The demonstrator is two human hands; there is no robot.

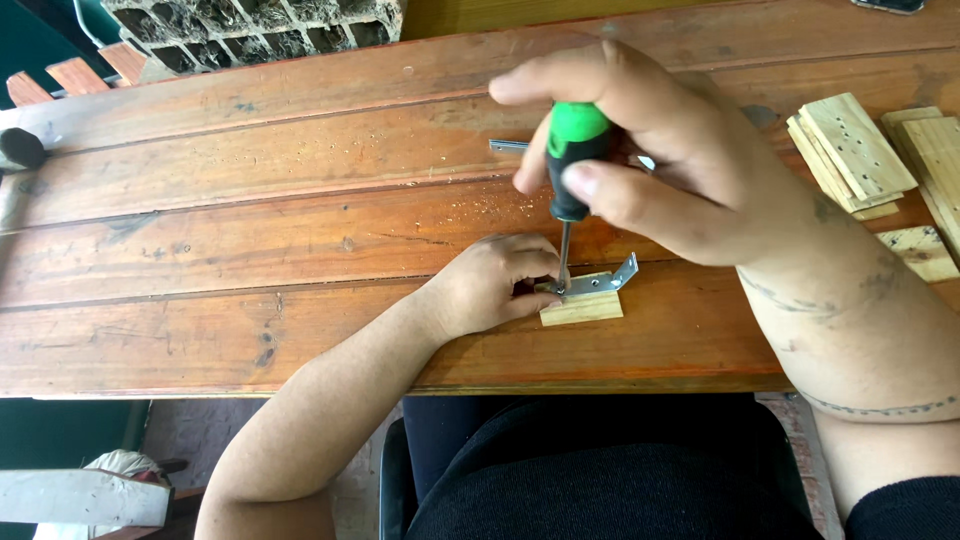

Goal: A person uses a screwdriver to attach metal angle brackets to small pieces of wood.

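The screwdriver [570, 160] has a green and black handle, the small wood block [582, 309] is pale yellow under a silvery metal bracket [603, 280], and the plank table [250, 240] is reddish-brown.

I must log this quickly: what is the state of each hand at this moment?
Left hand: closed on the small wood block, pinching it and the metal bracket.
Right hand: closed around the green-handled screwdriver.

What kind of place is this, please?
Probably a small woodworking spot, perhaps outdoors: a plank table dusted with wood chips, stacked small wood pieces, and a green-handled screwdriver on a metal bracket.
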